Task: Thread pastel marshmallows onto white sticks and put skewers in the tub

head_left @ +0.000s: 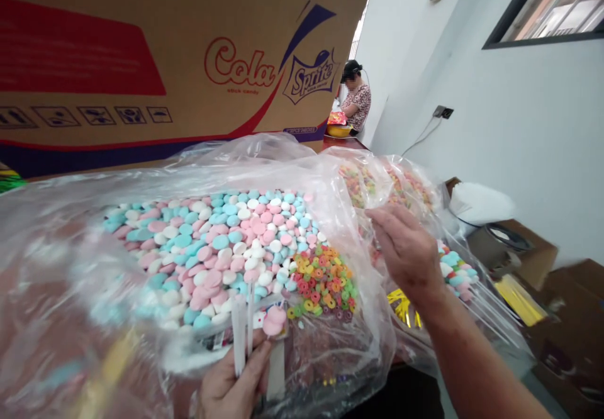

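My left hand (236, 378), low in the head view, is closed around several upright white sticks (239, 334). Just above its fingers are round pink candies (274, 320); I cannot tell whether they are attached to a stick. In front of it, a heap of pink, blue and white disc candies (212, 249) lies on clear plastic. Small ring-shaped gummies (325, 280) in red, orange, yellow and green sit at the heap's right side. My right hand (406, 249) is raised by the plastic bag (340, 205), fingertips pinched together; what they hold, if anything, is hidden.
A large cardboard box (189, 48) stands behind the candy. At right are yellow twist ties (404, 309), more colourful candies (457, 270) with white sticks, and cartons (566, 331). A person (356, 98) in a black cap works in the background.
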`<state>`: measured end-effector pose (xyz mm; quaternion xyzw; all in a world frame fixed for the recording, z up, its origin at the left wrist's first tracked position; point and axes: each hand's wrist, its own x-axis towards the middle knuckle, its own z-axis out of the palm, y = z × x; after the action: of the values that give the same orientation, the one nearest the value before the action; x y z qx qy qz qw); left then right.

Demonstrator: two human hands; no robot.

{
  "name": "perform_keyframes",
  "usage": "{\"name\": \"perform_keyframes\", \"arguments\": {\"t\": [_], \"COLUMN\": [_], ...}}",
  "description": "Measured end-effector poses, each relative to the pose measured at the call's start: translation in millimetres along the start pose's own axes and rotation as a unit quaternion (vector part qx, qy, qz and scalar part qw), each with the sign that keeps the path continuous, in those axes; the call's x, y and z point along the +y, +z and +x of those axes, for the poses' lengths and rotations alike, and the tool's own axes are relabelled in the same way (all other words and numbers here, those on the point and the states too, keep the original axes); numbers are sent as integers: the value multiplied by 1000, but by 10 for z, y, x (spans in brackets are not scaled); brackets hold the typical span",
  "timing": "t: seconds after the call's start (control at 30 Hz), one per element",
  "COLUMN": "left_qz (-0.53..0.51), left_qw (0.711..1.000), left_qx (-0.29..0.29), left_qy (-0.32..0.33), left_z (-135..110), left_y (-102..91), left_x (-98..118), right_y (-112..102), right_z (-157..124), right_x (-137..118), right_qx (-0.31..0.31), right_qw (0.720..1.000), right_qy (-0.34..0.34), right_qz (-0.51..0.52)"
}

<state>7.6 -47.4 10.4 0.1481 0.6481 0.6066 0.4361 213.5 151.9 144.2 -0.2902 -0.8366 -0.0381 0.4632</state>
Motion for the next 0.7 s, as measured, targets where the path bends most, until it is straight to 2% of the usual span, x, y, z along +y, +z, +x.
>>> {"name": "perform_keyframes", "arguments": {"t": [0.07, 0.13, 0.17, 0.23, 0.3, 0.37, 0.5, 0.63, 0.7], "left_qz": [-5, -11, -13, -13, -14, -17, -16, -24, -18], "left_qw": [1000, 1000, 1000, 1000, 999, 999, 998, 997, 997], "left_qx": [1, 4, 7, 5, 1, 0, -41, -69, -70], "left_qy": [7, 13, 17, 25, 29, 33, 38, 27, 24], "left_z": [-8, -19, -25, -37, -44, -42, -13, 2, -2], "left_y": [32, 61, 72, 86, 90, 86, 60, 27, 19], "left_x": [6, 22, 31, 47, 50, 38, -19, -62, -65], "right_y": [-11, 61, 129, 325, 568, 796, 1060, 1115, 1102], "right_z": [32, 11, -14, -84, -169, -261, -399, -389, -337], "right_x": [-12, -126, -204, -347, -420, -410, -281, -216, -222], "right_qx": [7, -19, -55, -170, -277, -341, -375, -410, -425], "right_qw": [1000, 999, 998, 984, 961, 939, 922, 902, 896], "right_qy": [3, 3, 1, -8, -10, -26, -44, -71, -64], "right_qz": [-5, 26, 44, 56, 15, -31, -87, -113, -109]}}
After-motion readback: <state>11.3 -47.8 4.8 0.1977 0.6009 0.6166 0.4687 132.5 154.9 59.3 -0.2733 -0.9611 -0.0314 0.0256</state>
